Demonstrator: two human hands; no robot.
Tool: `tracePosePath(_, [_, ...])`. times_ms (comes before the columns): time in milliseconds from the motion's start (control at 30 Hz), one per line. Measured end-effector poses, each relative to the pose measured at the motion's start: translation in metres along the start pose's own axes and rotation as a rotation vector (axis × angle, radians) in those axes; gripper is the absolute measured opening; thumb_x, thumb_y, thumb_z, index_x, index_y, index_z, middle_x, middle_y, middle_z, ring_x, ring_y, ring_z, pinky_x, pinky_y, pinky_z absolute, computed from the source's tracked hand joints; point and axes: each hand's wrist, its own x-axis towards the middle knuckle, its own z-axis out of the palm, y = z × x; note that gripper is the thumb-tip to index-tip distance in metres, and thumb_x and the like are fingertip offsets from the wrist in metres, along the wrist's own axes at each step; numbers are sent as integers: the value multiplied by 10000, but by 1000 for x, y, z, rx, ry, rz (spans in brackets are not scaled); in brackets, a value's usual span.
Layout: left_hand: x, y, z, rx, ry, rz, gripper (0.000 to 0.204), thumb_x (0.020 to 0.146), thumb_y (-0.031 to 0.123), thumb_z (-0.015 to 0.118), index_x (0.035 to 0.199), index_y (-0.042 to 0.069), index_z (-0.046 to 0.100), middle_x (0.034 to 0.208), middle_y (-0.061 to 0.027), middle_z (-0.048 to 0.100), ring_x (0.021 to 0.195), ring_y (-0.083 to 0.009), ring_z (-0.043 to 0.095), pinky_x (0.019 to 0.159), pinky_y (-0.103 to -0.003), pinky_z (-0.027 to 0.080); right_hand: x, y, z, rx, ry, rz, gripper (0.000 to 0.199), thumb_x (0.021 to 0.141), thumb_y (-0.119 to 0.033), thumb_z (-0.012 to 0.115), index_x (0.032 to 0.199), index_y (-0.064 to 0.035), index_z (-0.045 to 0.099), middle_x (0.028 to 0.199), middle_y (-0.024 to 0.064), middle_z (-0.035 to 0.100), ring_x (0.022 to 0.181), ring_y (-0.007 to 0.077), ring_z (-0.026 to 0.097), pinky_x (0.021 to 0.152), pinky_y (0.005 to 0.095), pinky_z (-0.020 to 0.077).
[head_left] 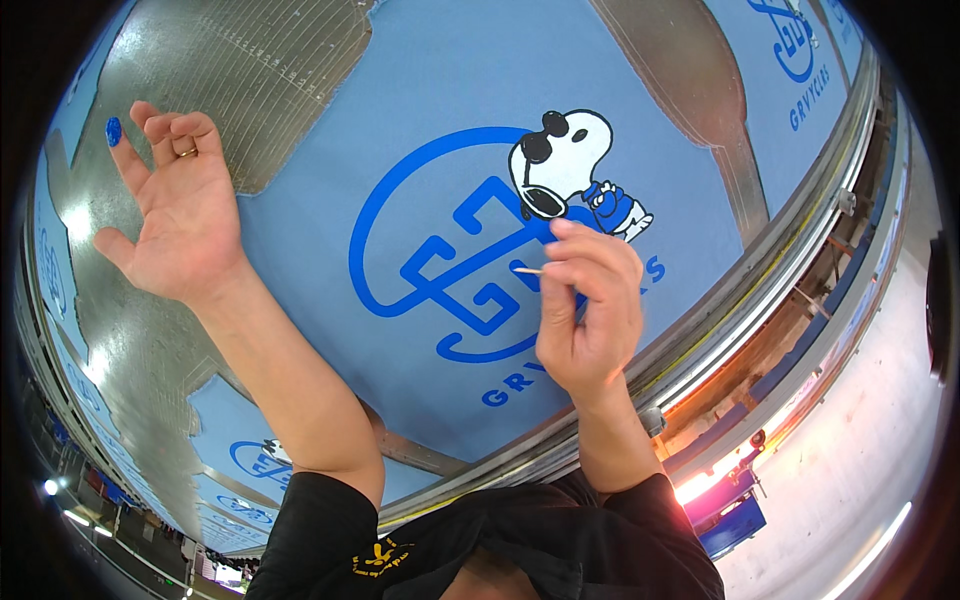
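A light blue cut fabric panel (310, 170) lies flat in front of me, printed with a bright blue looped emblem, lettering and a black-and-white cartoon dog (575, 150). My right hand (595, 310) is over the emblem, with a thin pale stick (533, 270) pinched between thumb and fingers. The stick's tip is blue and points left at the print; whether it touches the cloth I cannot tell. Off the panel's left edge, my left hand (185, 220) is raised palm up, fingers spread and loosely bent. Wet-looking blue ink (114, 131) coats one fingertip. A ring is on another finger.
The panel lies on a long, shiny grey table (130, 330) marked with fine lines. More printed light blue panels (225, 420) lie at left and far right. A metal rail (740, 290) runs along the table's near right edge, with a bright reddish glow (705, 485) beneath.
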Motion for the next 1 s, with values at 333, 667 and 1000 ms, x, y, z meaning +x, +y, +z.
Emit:
tracePosePath(333, [0, 4, -5, 46, 7, 36, 855, 1033, 729, 150, 1434, 22, 415, 1362, -248, 462, 1087, -324, 469, 974, -496, 401, -5, -1, -43, 19, 145, 305, 93, 1006, 15, 623, 1097, 23, 608, 1104, 117, 609, 876, 124, 588, 748, 220, 464])
tracePosePath(667, [1, 2, -5, 56, 5, 26, 824, 1039, 715, 152, 1477, 55, 378, 1368, -240, 447, 1078, -318, 455, 963, -499, 386, -13, 11, -27, -162, 138, 310, 226, 824, 83, 743, 1027, -11, 770, 903, 70, 671, 710, 127, 598, 594, 242, 482])
tracePosePath(1000, [2, 1, -7, 68, -21, 14, 797, 1045, 705, 153, 1569, 120, 287, 1368, -231, 434, 1076, -311, 455, 959, -499, 378, -15, 17, -19, -214, 150, 273, 268, 723, 93, 775, 960, -31, 762, 842, 61, 662, 718, 194, 596, 603, 305, 468])
